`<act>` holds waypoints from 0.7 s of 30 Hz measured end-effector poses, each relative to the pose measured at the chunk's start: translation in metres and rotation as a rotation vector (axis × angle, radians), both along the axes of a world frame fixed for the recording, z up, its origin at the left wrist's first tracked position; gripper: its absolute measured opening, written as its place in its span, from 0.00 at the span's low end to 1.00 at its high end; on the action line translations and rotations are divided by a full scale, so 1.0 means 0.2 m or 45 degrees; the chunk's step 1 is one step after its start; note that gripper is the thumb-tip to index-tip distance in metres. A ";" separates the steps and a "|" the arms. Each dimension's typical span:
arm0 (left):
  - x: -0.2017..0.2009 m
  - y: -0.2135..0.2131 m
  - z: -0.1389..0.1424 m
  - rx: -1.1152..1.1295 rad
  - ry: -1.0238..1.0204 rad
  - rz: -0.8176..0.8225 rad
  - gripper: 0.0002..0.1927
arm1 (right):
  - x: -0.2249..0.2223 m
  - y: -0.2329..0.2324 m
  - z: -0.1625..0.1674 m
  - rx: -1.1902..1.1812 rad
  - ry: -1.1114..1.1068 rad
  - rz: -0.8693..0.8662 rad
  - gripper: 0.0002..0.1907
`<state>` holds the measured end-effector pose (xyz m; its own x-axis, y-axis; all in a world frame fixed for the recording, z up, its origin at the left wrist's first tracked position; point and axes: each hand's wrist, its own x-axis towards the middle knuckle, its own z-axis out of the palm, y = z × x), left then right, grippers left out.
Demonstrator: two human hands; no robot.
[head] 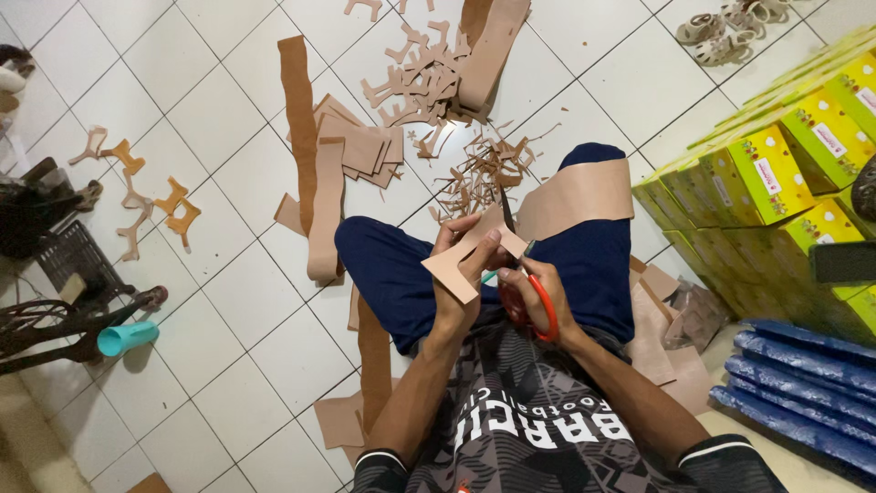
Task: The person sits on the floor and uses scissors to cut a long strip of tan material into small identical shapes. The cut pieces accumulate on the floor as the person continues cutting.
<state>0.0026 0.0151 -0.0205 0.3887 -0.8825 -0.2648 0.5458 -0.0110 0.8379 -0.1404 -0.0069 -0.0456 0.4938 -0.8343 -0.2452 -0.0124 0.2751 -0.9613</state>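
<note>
The left hand (464, 274) is closed in a pinch around a flat tan piece of leather-like sheet (461, 260), thumb on top and fingers curled beneath, holding it up over the lap. The sheet runs from just below the thumb up and to the right, past the fingertips, where its upper edge meets the dark blades of the scissors.

The right hand (538, 294) sits just to the right of the left, nearly touching it, with its fingers closed through the orange-red loop handles of a pair of scissors (527, 297). The blades point up and away from that hand, beside the sheet's right edge; how far apart they stand cannot be told.

Right of the right hand, a wide tan strip (577, 194) lies draped over the knee of the dark blue trousers (392, 269). Beyond both hands, on the white tiled floor (210, 119), lies a pile of thin tan offcuts (482, 173), and farther off a heap of cut-out tan shapes (420, 78). Left of the left hand, long tan strips (310, 155) lie across the tiles. Far to the right of the right hand stand stacked yellow-green cardboard boxes (776, 164), with blue rolls (794, 374) nearer the elbow.
</note>
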 end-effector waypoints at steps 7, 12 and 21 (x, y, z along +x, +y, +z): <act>-0.02 0.02 -0.01 0.003 0.057 -0.036 0.18 | 0.00 -0.01 -0.04 0.121 -0.062 -0.024 0.09; 0.01 0.03 0.01 -0.040 0.031 -0.100 0.17 | -0.01 -0.03 -0.05 -0.013 -0.028 0.038 0.08; 0.09 0.02 0.07 0.030 -0.058 -0.193 0.23 | -0.05 -0.02 0.04 0.221 -0.198 0.041 0.09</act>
<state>0.0203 0.0191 -0.0060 0.2634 -0.9257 -0.2715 0.4975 -0.1107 0.8603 -0.1497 -0.0118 -0.0384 0.5623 -0.7696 -0.3025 0.1210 0.4385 -0.8906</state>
